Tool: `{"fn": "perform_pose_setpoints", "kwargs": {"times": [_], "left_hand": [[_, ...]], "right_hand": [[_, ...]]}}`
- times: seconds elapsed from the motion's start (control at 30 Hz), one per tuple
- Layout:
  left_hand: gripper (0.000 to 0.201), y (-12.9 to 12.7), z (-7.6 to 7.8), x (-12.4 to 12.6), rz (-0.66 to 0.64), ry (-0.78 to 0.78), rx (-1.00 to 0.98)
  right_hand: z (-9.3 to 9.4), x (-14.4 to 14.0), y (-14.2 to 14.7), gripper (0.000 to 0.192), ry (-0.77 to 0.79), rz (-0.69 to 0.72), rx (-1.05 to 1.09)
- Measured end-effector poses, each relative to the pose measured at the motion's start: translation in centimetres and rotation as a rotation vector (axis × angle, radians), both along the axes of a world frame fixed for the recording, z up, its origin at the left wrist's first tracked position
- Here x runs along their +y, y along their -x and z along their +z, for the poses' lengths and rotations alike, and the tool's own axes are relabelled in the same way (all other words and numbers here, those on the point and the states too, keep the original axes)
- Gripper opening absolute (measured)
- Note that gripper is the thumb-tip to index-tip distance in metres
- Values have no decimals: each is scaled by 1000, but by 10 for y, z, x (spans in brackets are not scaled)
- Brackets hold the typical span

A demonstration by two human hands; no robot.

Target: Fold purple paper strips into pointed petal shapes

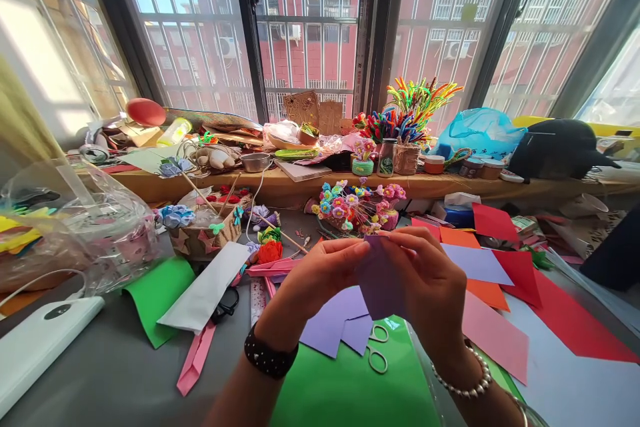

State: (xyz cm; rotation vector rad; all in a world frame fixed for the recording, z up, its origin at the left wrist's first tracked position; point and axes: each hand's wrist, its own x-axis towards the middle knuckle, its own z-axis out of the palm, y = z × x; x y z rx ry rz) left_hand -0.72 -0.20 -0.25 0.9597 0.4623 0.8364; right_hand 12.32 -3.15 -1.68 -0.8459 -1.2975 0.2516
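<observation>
Fingers [350, 255] of the left hand [320, 280] are pinched on the upper left edge of a small purple paper piece [377, 280], while the right hand [430, 287] is closed on its right side, thumb in front. The paper is held upright between both hands, above the near middle of the desk [110, 367], with its top edge level with the fingertips. A black beaded bracelet [267, 355] is worn on the left wrist and a pearl bracelet [463, 383] on the right.

Directly below the hands, a green sheet [345, 387] is spread at the near edge, and scissors [379, 347] with clear handles are laid on it. More purple paper [333, 323] is partly tucked under the hands, touching the green sheet. To the right, red, orange and pink sheets [520, 293] are fanned out towards the right edge. To the left, a folded pink strip [196, 357], a white sheet [207, 287] and another green sheet [155, 293] are seen, and a white device [40, 340] is set at the near left corner.

Farther back, a bunch of small paper flowers [350, 207] is placed just beyond the hands, a basket [210, 230] of craft pieces to its left, and a clear plastic bag [75, 227] at the left edge. On the window ledge [210, 181] behind, coloured pipe cleaners [415, 107] are stood among jars.
</observation>
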Motion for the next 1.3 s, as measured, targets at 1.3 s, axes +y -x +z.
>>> {"fn": "perform_pose_setpoints", "kwargs": {"times": [1.3], "left_hand": [[23,9,16,-10,280,-199,316]], "right_hand": [[-5,3,-13,35,-393,-106,-525]]}}
